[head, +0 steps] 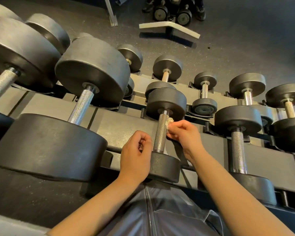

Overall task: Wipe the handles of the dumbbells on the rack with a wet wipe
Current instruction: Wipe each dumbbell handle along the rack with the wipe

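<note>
Right hand [182, 132]: pinches a crumpled wet wipe [169, 122] against the right side of the knurled handle [161, 132], near its far end
Left hand [136, 155]: fingers loosely curled, grasping nothing, just left of the handle's near end
Dumbbell [166, 103]: lies in its cradle on the rack [119, 128], between a larger dumbbell [92, 70] on the left and another [238, 118] on the right
Floor [245, 31]: dark, speckled, 2 more dumbbells [171, 13] stand on it beyond the rack
</note>
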